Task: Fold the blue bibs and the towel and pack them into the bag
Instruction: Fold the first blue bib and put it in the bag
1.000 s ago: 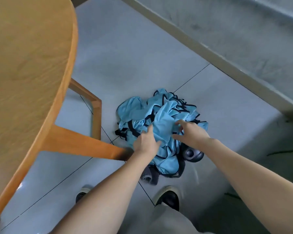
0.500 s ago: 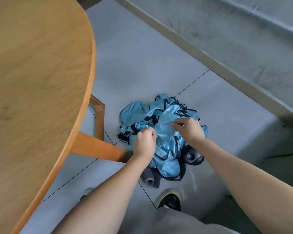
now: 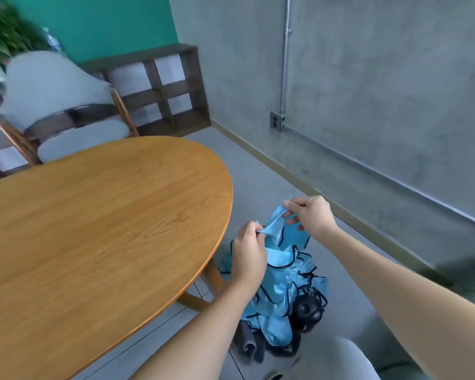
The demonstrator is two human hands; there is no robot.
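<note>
Both hands (image 3: pixel 280 231) pinch a blue bib's (image 3: pixel 279 259) edge, seemingly clear beside the table (image 3: pixel 222 215).

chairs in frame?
1 clearly: a grey chair behind the table, top left. A pale rounded shape at the bottom edge may be another seat; cannot tell.

Both forearms are bare up to the frame's lower edge, with no sleeves, watch or rings showing on the left hand (image 3: pixel 248 255) or right hand (image 3: pixel 311 216).
</note>
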